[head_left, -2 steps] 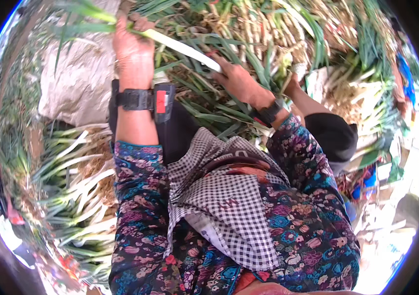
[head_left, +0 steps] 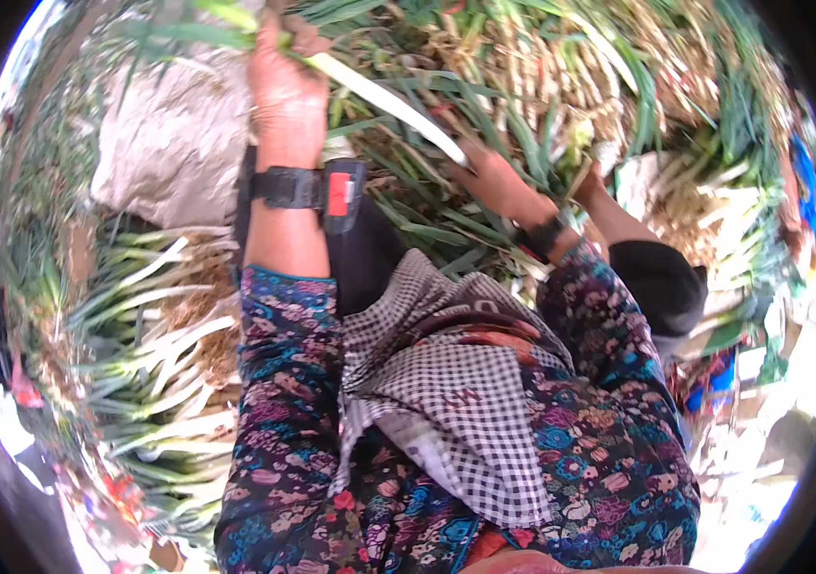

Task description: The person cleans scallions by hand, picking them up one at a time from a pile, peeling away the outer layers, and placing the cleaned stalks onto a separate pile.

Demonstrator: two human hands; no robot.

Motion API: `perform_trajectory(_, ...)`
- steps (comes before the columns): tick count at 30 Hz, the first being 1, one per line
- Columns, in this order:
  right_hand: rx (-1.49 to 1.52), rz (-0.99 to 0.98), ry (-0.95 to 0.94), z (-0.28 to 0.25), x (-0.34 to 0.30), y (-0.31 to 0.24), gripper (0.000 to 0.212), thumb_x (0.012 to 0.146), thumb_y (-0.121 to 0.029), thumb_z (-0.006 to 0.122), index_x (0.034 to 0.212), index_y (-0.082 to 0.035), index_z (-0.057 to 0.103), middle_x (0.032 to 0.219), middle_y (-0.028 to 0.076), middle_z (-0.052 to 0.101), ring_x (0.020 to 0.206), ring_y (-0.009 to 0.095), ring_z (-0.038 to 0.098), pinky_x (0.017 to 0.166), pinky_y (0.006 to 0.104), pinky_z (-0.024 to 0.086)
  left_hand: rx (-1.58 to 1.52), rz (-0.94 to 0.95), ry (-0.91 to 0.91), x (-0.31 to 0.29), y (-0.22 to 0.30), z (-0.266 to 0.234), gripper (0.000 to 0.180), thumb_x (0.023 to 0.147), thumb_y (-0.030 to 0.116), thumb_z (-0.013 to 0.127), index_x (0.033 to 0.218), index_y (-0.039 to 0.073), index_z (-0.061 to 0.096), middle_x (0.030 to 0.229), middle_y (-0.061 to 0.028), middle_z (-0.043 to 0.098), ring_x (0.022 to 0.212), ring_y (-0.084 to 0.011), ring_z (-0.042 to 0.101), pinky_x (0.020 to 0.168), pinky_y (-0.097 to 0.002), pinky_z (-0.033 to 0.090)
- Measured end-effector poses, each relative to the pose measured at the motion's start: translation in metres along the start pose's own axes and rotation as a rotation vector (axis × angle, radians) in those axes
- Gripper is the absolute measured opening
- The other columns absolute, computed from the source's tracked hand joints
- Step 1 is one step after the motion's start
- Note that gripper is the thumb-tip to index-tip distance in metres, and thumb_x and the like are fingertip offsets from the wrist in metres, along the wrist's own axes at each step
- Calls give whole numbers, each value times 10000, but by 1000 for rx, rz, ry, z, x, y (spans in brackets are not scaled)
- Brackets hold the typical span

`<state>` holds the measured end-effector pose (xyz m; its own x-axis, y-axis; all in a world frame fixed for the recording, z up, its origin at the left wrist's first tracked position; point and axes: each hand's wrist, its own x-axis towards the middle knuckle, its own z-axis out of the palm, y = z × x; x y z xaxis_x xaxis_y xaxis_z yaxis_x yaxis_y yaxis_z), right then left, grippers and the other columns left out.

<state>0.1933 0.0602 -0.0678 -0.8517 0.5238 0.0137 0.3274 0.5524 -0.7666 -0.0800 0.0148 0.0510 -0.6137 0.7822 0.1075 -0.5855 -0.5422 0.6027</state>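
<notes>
On our far left we see a stack of leeks point(head_left: 154, 316) lying flat, and the round picture edge bends and cuts them off. Above them sits a grey sack point(head_left: 174, 143). Our left hand point(head_left: 286, 91) is closed tight around the green end of one leek point(head_left: 384, 100). Its leaves run out of the top of the picture. The white stalk slants down to our right hand point(head_left: 494, 182), which touches its lower end. We cannot tell how those fingers grip. Behind lies a big heap point(head_left: 561, 67), tangled and blurry.
</notes>
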Motion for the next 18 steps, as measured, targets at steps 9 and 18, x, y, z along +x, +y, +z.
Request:
perform_trajectory(9, 75, 49, 194, 12, -18, -48, 153, 908, -97, 581, 997, -1, 502, 715, 234, 569, 628, 385, 579, 557, 425, 448, 197, 157, 103, -57, -55, 45, 275, 936, 333, 601, 1033, 106, 480, 673, -24, 508, 464, -96, 442, 403, -245, 350)
perform_trajectory(18, -339, 17, -176, 65, -138, 82, 112, 852, -91, 539, 949, -36, 540, 715, 201, 622, 696, 399, 629, 570, 479, 478, 233, 120, 318, -66, -15, 38, 251, 972, 246, 525, 1165, 91, 482, 651, 3, 486, 425, -62, 366, 375, -230, 283)
